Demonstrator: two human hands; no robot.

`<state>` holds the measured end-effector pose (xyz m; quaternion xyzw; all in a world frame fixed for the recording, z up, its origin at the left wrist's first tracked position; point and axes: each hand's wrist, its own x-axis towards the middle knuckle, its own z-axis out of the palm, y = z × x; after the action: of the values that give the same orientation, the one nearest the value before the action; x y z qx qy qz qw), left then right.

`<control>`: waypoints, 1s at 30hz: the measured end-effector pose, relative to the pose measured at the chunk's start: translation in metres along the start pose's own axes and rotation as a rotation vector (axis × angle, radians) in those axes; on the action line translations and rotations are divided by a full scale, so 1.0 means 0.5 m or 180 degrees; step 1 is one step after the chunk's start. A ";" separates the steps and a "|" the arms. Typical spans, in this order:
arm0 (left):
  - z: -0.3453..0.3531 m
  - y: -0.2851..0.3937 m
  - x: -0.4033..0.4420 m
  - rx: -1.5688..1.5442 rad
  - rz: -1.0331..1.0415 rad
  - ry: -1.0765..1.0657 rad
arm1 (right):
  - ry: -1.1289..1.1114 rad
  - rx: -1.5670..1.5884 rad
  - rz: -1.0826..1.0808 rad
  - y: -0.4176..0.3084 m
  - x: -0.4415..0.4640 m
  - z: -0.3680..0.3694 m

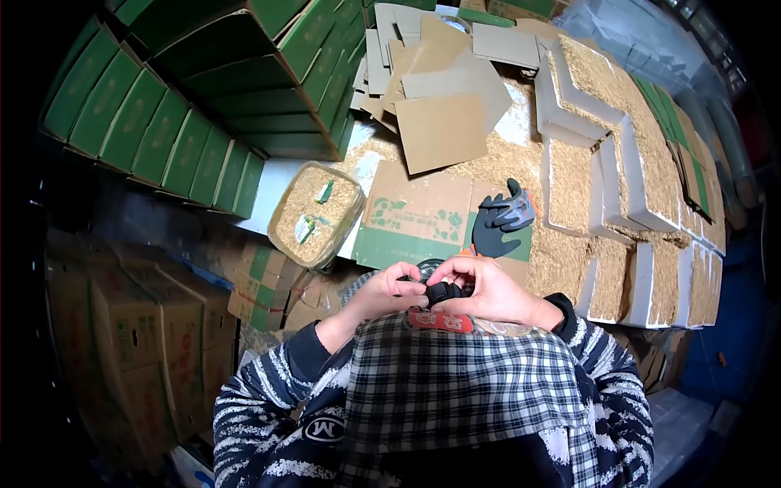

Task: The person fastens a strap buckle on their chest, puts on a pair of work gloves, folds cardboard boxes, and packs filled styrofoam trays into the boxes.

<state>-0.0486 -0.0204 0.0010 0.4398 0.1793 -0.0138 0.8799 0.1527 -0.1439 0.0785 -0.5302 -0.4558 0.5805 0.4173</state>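
Note:
A small black bunched item (pixel 443 293), its kind unclear, is held close to the chest between both hands. My left hand (pixel 384 293) pinches at its left side with thumb and fingers. From the other side, the fingers and thumb of my right hand (pixel 482 286) close around it. Just below the hands lies a checked apron (pixel 455 374) with a red patch (pixel 440 321). Beyond the right hand, a pair of dark work gloves (pixel 500 218) rests on a printed cardboard sheet (pixel 411 191).
A clear tub (pixel 281 236) of shavings with small packets stands left of the cardboard. Green boxes (pixel 236 81) are stacked at the back left. Loose cardboard sheets (pixel 443 134) lie behind. White boxes (pixel 569 130) filled with shavings line the right, brown cartons (pixel 134 325) the lower left.

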 end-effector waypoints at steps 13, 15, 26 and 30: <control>-0.026 -0.015 -0.001 -0.0007 -0.0263 -0.0277 | -0.0674 -0.0555 0.0203 -0.010 0.055 -0.052; -0.015 -0.003 -0.005 0.0022 -0.0308 -0.0113 | -0.0503 -0.0601 0.0190 -0.020 0.049 -0.039; 0.025 0.073 -0.013 0.0339 -0.0737 0.0097 | -0.0448 -0.2870 -0.1126 -0.054 0.040 -0.024; 0.054 0.107 -0.010 0.1194 -0.0651 0.0386 | 0.0298 -0.2266 -0.0900 -0.038 0.015 -0.016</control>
<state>-0.0353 -0.0095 0.0586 0.5753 0.2698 -0.1096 0.7643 0.1601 -0.1313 0.0951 -0.5998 -0.6779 0.2978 0.3034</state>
